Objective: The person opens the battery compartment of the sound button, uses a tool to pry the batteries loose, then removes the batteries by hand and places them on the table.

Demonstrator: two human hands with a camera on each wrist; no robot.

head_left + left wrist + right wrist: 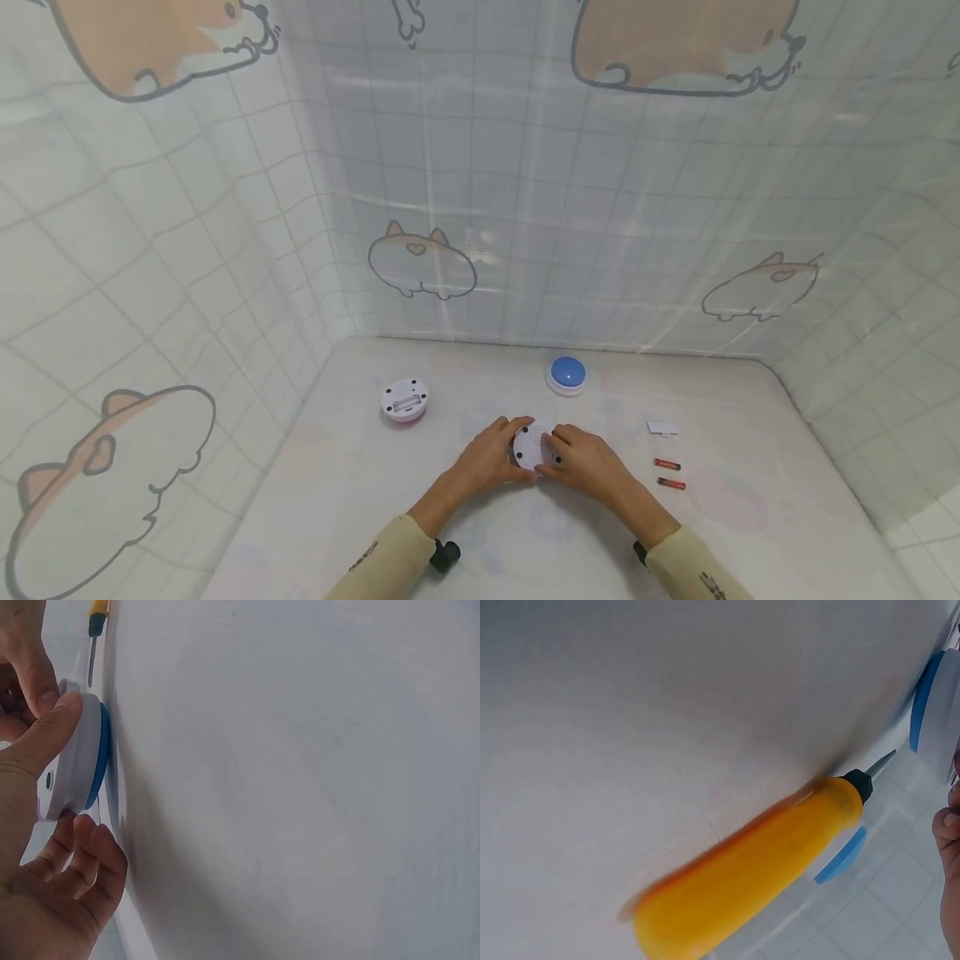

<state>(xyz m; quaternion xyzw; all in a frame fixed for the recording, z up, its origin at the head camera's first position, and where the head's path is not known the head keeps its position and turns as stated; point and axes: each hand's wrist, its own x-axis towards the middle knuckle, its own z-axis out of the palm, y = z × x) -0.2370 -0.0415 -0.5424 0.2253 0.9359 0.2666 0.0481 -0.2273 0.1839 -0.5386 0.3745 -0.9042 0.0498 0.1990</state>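
Left hand (491, 454) and right hand (585, 462) meet around a round button (529, 446) held face down at the table (525, 550), below centre of the head view. Left fingers and thumb grip its rim at nine o'clock; the right hand's curled fingers and thumb pinch it at three, though whether they also hold some smaller part is hidden. It looks light, stiff and smooth, probably hard plastic that could slip on its curved side, so the rim seems the best hold. From the head, small holes (534, 435) show on the upturned base; the left wrist view adds a blue dome (101, 757) underneath. Only the wrist views reveal a yellow-handled screwdriver (750, 870). Only the head view shows two batteries (667, 464) towards three o'clock and an upturned button (406, 393) towards ten.
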